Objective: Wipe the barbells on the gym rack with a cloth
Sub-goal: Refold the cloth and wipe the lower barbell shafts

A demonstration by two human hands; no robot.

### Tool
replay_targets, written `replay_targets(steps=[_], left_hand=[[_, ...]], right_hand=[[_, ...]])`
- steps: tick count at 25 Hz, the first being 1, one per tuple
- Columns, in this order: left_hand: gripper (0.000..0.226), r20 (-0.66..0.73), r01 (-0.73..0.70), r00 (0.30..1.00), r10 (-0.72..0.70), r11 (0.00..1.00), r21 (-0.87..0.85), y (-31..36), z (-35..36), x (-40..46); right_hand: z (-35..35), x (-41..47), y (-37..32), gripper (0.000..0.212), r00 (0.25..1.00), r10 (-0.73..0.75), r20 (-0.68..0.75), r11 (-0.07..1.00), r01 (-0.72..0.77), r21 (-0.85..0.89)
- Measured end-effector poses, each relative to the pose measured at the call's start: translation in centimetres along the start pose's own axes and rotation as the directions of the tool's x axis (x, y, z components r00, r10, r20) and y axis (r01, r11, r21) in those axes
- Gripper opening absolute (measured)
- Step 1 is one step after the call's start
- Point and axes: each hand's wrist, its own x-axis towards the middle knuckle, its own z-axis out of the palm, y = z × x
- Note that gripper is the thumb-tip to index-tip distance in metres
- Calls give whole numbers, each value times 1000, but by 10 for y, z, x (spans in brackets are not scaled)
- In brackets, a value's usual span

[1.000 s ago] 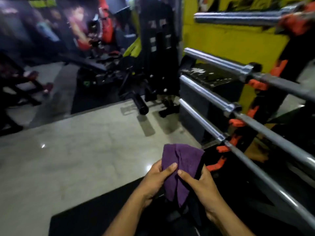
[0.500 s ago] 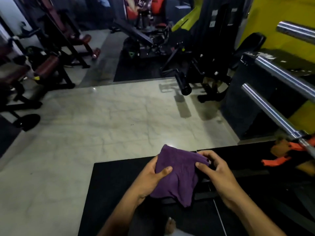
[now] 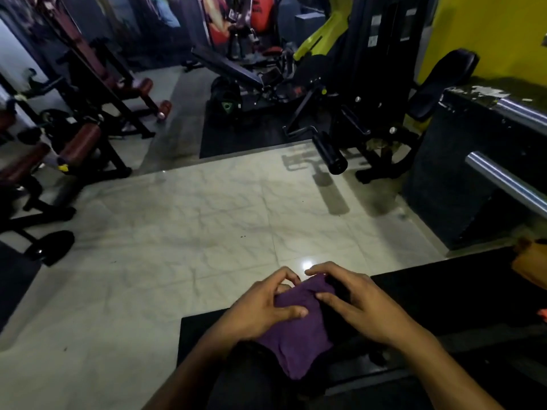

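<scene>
A purple cloth [image 3: 299, 335] hangs bunched between both my hands, low in the middle of the view. My left hand [image 3: 260, 309] grips its left side with the thumb pressed across the fabric. My right hand [image 3: 355, 303] holds its right edge with curled fingers. Two steel barbell sleeves jut in from the right edge: the lower barbell [image 3: 503, 182] and the upper barbell [image 3: 524, 113]. Both lie well away from my hands, up and to the right. The rack itself is out of frame.
A pale marble floor [image 3: 192, 226] stretches ahead, with a black rubber mat [image 3: 444, 291] under me. A black and yellow-green machine [image 3: 340, 93] stands ahead, benches with maroon pads [image 3: 80, 140] at left. A dark block [image 3: 455, 179] stands by the yellow wall. Something orange [image 3: 529, 264] lies at right.
The view has swung left and down, so the rack and most barbells have left the frame. My hands have drawn closer together and bunched the cloth.
</scene>
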Motion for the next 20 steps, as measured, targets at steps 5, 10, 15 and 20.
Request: replay_targets(steps=[5,10,15,20], left_hand=[[36,-56,-47,997,49,998,37,-47,-43,26],[32,-21,-108,994,109,993,48,-97,-69,83],[27,122,-99,987,102,995,-26,-120,-121,152],[38,365,-335,879,308,942,13,-66,-165,212]], right_hand=[[-3,34,5,23,998,13,-65,995,-19,-96],[1,79,7,17,973,131,-192,963,-171,-209],[4,140,-11,24,915,244,-323,907,-333,-258],[-29,175,-53,35,819,354,-451,853,-481,-204]])
